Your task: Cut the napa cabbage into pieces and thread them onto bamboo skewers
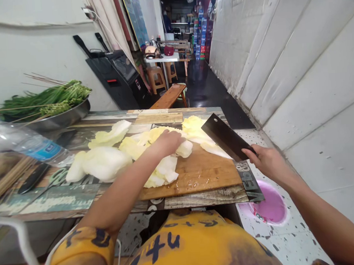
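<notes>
My right hand (265, 161) is wrapped round the handle of a dark cleaver (224, 137), its wide blade tilted up above the right end of a wooden cutting board (210, 170). Over the board's far side reaches my left hand (169, 143), its fingers closed on pale cabbage leaves (184, 148); the fingertips are partly hidden. Torn leaf pieces (163, 172) lie below that wrist, and more yellow leaves (193, 125) rest beside the blade. Left of the board sits a white cabbage head (106, 163), with a loose leaf (112, 135) behind it.
A water bottle (41, 144), scissors (58, 177) and wooden skewers (9, 180) lie at the table's left. Behind them stands a metal bowl (69, 115) of green vegetables. A pink bucket (269, 202) is on the floor to the right, near the white wall (321, 78).
</notes>
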A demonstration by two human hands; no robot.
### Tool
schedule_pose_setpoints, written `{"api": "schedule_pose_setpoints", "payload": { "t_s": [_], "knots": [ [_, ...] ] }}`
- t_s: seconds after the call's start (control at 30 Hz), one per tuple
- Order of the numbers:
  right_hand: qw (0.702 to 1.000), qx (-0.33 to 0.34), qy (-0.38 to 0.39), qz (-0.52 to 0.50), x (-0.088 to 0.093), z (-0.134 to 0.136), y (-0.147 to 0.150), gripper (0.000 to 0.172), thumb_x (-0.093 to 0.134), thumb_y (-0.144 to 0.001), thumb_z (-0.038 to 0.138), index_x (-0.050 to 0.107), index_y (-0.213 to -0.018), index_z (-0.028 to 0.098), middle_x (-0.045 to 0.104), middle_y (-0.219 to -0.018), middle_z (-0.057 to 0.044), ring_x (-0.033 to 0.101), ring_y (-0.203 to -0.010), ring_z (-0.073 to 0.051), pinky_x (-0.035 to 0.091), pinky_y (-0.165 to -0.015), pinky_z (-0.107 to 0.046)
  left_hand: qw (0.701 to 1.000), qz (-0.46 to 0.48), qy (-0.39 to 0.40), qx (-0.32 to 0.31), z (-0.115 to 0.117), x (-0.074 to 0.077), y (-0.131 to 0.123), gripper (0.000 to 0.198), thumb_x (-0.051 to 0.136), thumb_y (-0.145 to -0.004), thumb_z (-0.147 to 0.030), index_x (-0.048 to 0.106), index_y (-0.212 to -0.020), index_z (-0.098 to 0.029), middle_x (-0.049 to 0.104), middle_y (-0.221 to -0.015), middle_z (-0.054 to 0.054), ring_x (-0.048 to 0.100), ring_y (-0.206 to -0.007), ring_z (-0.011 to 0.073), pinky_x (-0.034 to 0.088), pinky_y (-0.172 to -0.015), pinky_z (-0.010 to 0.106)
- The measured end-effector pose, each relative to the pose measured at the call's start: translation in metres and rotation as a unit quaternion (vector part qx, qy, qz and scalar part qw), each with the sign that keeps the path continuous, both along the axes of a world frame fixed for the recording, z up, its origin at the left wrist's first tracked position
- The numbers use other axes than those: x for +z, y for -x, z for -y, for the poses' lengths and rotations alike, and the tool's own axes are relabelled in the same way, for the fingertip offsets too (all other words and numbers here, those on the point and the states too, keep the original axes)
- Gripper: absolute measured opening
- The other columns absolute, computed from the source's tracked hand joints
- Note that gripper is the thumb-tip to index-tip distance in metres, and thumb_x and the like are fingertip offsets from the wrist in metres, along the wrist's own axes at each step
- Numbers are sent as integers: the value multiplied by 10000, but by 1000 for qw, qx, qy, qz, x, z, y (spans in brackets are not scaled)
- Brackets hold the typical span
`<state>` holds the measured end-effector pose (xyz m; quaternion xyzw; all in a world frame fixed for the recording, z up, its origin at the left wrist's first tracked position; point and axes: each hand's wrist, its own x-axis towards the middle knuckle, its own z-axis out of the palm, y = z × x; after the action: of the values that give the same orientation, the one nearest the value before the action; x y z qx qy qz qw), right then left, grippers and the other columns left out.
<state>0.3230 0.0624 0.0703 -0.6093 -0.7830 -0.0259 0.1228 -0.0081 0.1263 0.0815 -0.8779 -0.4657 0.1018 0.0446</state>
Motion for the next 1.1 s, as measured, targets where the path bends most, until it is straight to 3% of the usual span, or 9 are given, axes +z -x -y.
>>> {"api": "schedule_pose_setpoints", "payload": {
  "t_s": [0.23, 0.33, 0.5, 0.57, 0.63, 0.73, 0.87, 0.97, 1.1],
  "knots": [
    [996, -37, 16, -76, 6, 6, -6, 437, 353, -915, 531, 420, -603, 233, 550, -475, -20, 525, -451, -170, 327, -491, -261, 974, 113, -195, -30, 10, 16, -14, 328, 374, -866, -53, 580, -1103, -144, 647, -972, 108, 574, -939, 232, 373, -817, 360],
    [996, -42, 8, -82, 6, 6, -7, 420, 368, -915, 515, 423, -606, 235, 566, -490, -23, 536, -464, -174, 335, -495, -263, 978, 105, -152, -99, 31, 17, -41, 350, 404, -821, -22, 574, -1107, -134, 645, -899, 100, 581, -867, 229, 358, -828, 380],
    [998, -28, 6, -55, 5, 8, -1, 432, 354, -924, 513, 415, -603, 230, 560, -488, -20, 523, -451, -164, 314, -484, -255, 978, 105, 24, -180, 46, -15, -77, 372, 458, -805, -29, 579, -1125, -178, 666, -924, 80, 593, -929, 229, 355, -849, 396],
    [1000, -7, 5, -28, 6, 13, 2, 433, 333, -933, 510, 444, -628, 223, 560, -495, -20, 510, -442, -162, 298, -475, -254, 975, 127, -9, -182, 51, -33, -79, 359, 459, -836, -64, 566, -1161, -174, 660, -1036, 105, 573, -1016, 246, 341, -916, 435],
    [1000, 16, -1, 0, 8, 18, 5, 438, 302, -945, 503, 490, -676, 213, 564, -505, -23, 508, -443, -166, 285, -470, -255, 965, 167, -102, -174, 62, -49, -76, 335, 423, -881, -96, 551, -1188, -136, 619, -1159, 150, 537, -1102, 262, 310, -986, 471],
    [998, 55, -5, 29, 12, 30, 7, 460, 270, -961, 498, 508, -698, 204, 557, -502, -19, 500, -433, -160, 258, -459, -255, 940, 217, -197, -173, 88, -69, -70, 289, 397, -918, -134, 571, -1143, -79, 609, -1175, 171, 530, -1120, 256, 343, -1004, 433],
    [992, 109, -1, 61, 14, 44, 10, 486, 241, -976, 496, 480, -673, 201, 550, -507, -8, 489, -425, -139, 241, -460, -250, 944, 221, -197, -143, 111, -85, -70, 279, 440, -910, -136, 577, -1139, -57, 636, -1125, 151, 551, -1082, 250, 405, -969, 391],
    [988, 125, 7, 91, 13, 49, 13, 483, 219, -985, 480, 490, -704, 195, 567, -532, -9, 500, -440, -139, 228, -466, -256, 957, 206, -178, -98, 113, -89, -75, 278, 447, -905, -131, 593, -1132, -66, 649, -1107, 142, 576, -1013, 248, 438, -924, 390],
    [983, 132, 35, 123, 11, 47, 14, 489, 204, -989, 474, 518, -748, 187, 589, -557, -20, 518, -458, -141, 209, -470, -267, 964, 195, -150, -100, 115, -91, -80, 244, 456, -895, -138, 634, -1053, -85, 662, -1076, 144, 582, -986, 253, 456, -886, 391]
  ]
}}
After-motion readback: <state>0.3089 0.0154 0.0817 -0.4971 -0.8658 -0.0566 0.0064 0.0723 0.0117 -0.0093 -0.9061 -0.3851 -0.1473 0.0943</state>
